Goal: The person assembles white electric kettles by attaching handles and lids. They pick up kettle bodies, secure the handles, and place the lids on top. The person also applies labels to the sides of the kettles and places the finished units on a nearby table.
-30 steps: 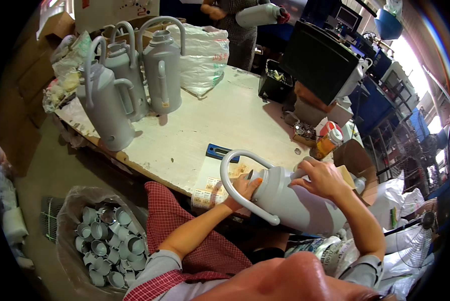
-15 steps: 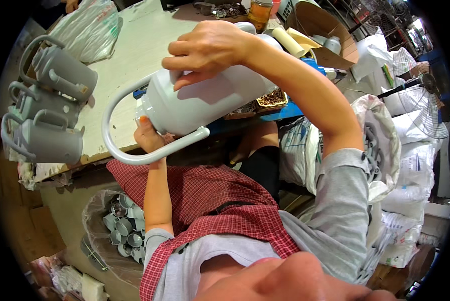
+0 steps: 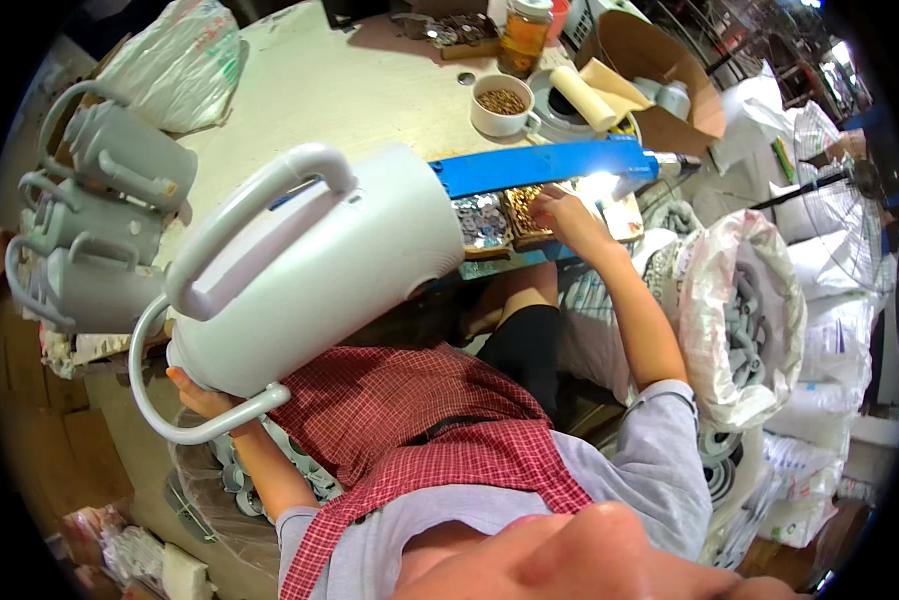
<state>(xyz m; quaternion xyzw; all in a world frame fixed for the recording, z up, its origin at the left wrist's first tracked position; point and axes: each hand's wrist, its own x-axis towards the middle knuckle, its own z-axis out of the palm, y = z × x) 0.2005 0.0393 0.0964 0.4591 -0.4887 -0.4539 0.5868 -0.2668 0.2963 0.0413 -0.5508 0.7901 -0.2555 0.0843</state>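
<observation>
A grey plastic thermos jug [image 3: 339, 270] with a fixed side handle and a swinging loop handle lies tilted in front of me over the table's near edge. My left hand [image 3: 201, 396] is closed around its narrow end at the lower left; most of the palm is hidden behind the jug. With the fingers bent down, my right hand [image 3: 569, 222] reaches into a small tray of brass-coloured screws [image 3: 525, 215]; what is between the fingertips is hidden. Beside it sits a tray of small silvery metal parts [image 3: 481, 224]. A blue metal bar [image 3: 529, 163] runs just behind both trays.
Several finished-looking grey jugs [image 3: 134, 160] stand at the table's left. Behind the bar are a cup of brown bits [image 3: 501, 104], an amber jar [image 3: 525, 38] and a cardboard box [image 3: 659, 60]. Sacks of grey parts [image 3: 744, 310] stand at right; a bag of grey pieces [image 3: 239, 490] is below left.
The jug has swung left and nearer, turned so its side handle shows on top. My right hand has left the jug and moved right, down into the screw tray.
</observation>
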